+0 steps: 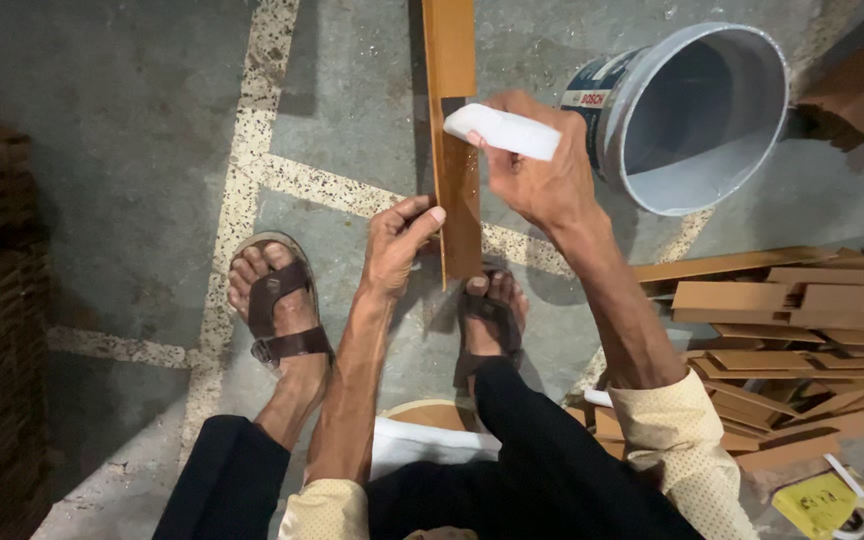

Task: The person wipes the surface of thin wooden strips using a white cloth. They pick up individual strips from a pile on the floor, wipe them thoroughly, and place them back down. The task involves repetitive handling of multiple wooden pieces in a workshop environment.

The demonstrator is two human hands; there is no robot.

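The scene is lit dimly and unevenly from above; the left side is lost in shadow. Soft glare is seen inside the bucket (697,115). Edges are slightly warped.

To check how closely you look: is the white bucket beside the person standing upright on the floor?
No. The white bucket lies tipped on its side, its open mouth facing the camera, next to the right hand holding a white block.
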